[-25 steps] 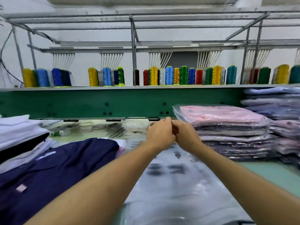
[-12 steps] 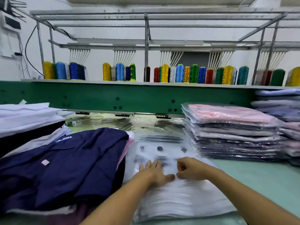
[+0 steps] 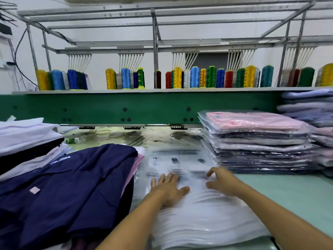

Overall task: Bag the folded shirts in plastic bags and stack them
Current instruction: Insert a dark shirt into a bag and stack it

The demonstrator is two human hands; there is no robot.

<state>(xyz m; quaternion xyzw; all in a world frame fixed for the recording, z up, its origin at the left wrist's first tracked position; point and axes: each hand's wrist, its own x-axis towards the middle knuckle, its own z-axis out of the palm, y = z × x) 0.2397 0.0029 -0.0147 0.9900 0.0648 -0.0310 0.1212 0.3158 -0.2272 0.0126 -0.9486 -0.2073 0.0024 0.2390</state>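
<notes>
**At the bag pile: 1 hand flat, 1 hand clawing**

Dead centre on the green table (image 3: pixel 297 192), running from 6 o'clock to 12 o'clock, lies the pile of empty plastic bags (image 3: pixel 198 222), its printed end at the far, 12 o'clock side. Both hands are on it. The left hand (image 3: pixel 168 189) lies flat with fingers spread, pressing the film down. Just beside it, the right hand (image 3: pixel 222 183) is half-curled, thumb and forefinger apart, with its tips on the top sheet. Whether any film is caught between them I cannot tell.

My reading is that 1 bag is being worked loose from the pile, with bagging proper not yet begun.

The relation that matters is that the next garment, the navy shirt (image 3: pixel 72 186), tops a folded heap at 9 o'clock, touching the pile's left edge, so the left hand is the nearer one. The bagged stack (image 3: pixel 255 141), pink on top, sits at 2 o'clock, on the right hand's side. A freed bag should therefore open toward 9 o'clock and be stacked toward 2 o'clock.
</notes>
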